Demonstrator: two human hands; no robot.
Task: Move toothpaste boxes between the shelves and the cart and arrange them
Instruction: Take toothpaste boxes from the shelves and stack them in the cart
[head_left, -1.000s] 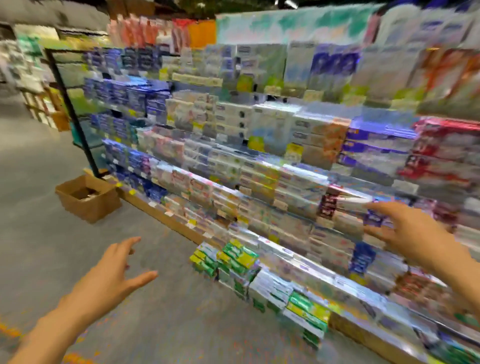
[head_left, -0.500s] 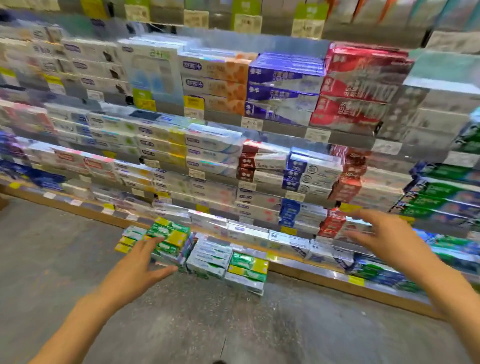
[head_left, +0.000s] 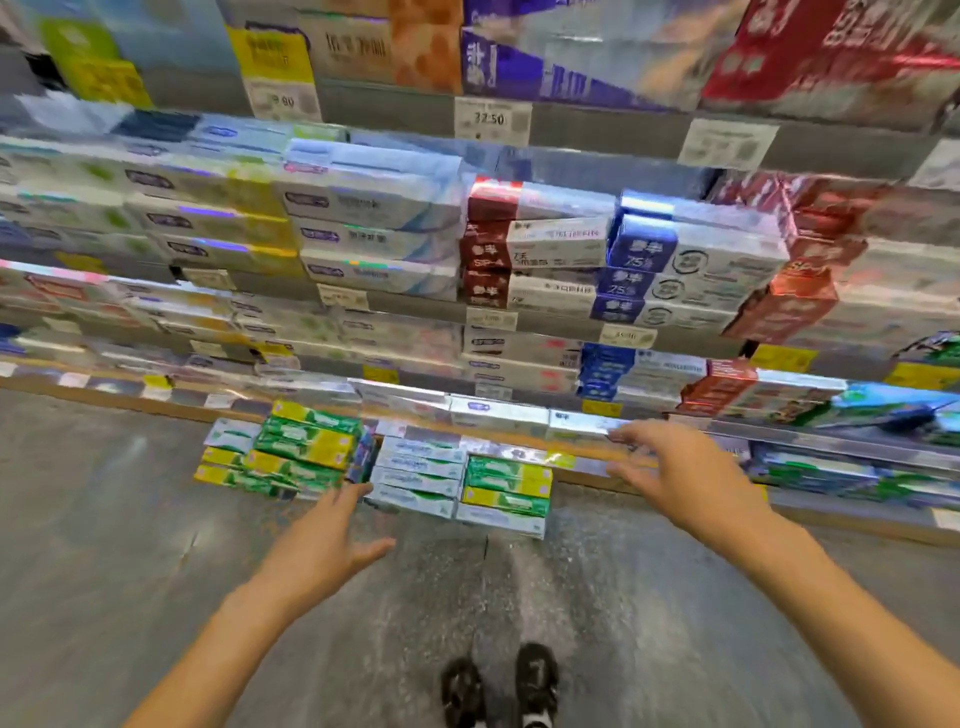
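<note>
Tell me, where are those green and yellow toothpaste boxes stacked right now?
In the head view, the green and yellow toothpaste boxes sit stacked on the floor before the bottom shelf, left of centre, just beyond the left hand.

Bare floor open before stacked boxes (shelf edge just behind)

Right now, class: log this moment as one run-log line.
left hand: open, reaching | right hand: open, reaching | target: toothpaste boxes stacked on floor | held: nothing

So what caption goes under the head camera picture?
Both open hands, left hand and right hand, reach toward toothpaste boxes stacked on the floor below the shelves.
</note>
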